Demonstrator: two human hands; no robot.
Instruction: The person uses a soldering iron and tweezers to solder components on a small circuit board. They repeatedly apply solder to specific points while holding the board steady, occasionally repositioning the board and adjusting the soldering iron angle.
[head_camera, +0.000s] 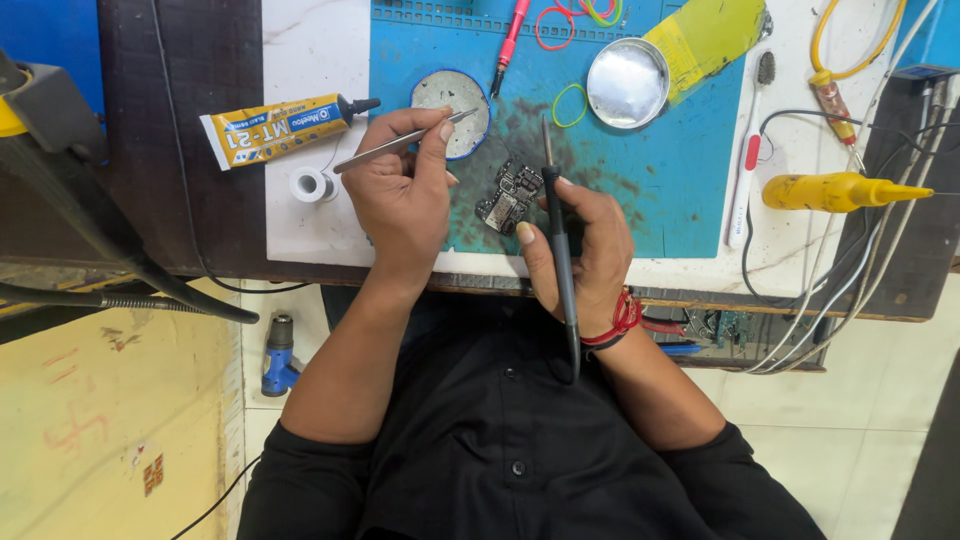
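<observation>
The work looks mid-way, by my reading — the small circuit board (508, 195) lies bare on the blue mat (640, 200) between both hands, the left hand (400, 195) pinching metal tweezers (400, 145), the right hand (580, 250) closed round a black soldering iron (558, 250) whose tip hovers just above it. The round metal dish (627, 82) beyond looks empty — the grey-filled round tin (455, 100) by the tweezers' tip holds a dull paste or residue

The tweezers (400, 146) are thin, bright metal, lying nearly level and slanting up to the right, their tips over a round grey dish on the blue mat. The probe (558, 240) is a slim black stick with a fine metal tip, standing almost upright in the view, tip pointing away from the person just beside the circuit board (510, 193). That board is small, dark and irregular, crowded with tiny parts, lying flat on the mat between the two tools.
</observation>
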